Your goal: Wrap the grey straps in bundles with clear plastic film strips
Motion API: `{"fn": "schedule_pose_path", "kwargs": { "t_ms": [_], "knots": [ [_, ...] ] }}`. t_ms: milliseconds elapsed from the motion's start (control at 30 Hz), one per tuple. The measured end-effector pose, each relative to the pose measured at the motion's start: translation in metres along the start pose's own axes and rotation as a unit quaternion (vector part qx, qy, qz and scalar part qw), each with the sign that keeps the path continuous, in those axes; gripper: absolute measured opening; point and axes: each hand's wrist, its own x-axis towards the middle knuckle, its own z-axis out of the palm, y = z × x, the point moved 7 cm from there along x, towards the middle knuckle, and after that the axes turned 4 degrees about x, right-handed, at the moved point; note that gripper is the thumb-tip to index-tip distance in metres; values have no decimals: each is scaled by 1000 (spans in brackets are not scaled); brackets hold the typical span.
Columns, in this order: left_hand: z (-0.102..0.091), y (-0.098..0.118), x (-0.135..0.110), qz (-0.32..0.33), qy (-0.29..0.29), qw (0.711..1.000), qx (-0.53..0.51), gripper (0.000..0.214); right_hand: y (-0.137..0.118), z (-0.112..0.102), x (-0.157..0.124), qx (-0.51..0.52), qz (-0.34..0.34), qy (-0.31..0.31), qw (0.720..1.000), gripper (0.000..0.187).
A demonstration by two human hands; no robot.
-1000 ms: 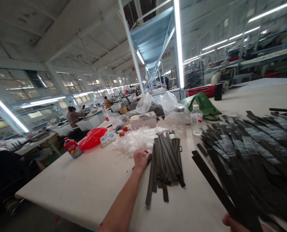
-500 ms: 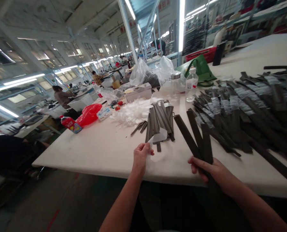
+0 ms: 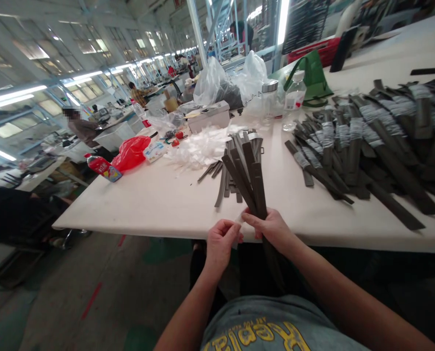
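Observation:
In my right hand (image 3: 272, 229) is a small bundle of dark flat strips (image 3: 248, 183), fanned out at the top and gripped near the middle, in front of the table's front edge. My left hand (image 3: 223, 239) pinches a thin translucent white strip (image 3: 239, 222), its end touching the strips by my right thumb. Most of that white strip is hidden by my fingers. Behind the bundle, a loose pile of dark strips (image 3: 227, 185) lies on the table (image 3: 159, 204). A large heap of strips bound with whitish wrapping (image 3: 371, 136) covers the right side.
Crumpled white film pieces (image 3: 199, 148) lie behind the loose pile. A red bottle (image 3: 102, 166) and red plastic bag (image 3: 131, 152) stand at the left edge. A glass jar (image 3: 269, 100), clear bottle (image 3: 294, 102) and green bag (image 3: 312, 80) are farther back. People work in the background.
My right hand has brought the dark strips leftward to my left hand. The white strip, earlier held out freely, now meets the bundle. The view has tilted downward.

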Motion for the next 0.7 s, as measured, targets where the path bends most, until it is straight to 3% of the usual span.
{"fn": "schedule_pose_path", "kwargs": {
  "t_ms": [100,300,467,700],
  "knots": [
    [3,-1,-5,16,-12,1000,18,26,-2,0,-1,7,-3,9,1000,35],
    [14,-27,-11,-80,-78,991,-71,41,-12,-1,-2,20,-37,-3,999,28],
    [20,-29,-18,-106,-125,985,-57,31,-15,-8,0,-49,-75,-14,996,28],
    [12,-29,-10,-91,-69,992,-44,28,-23,-14,-3,-130,-130,-23,983,25]
  ]
}}
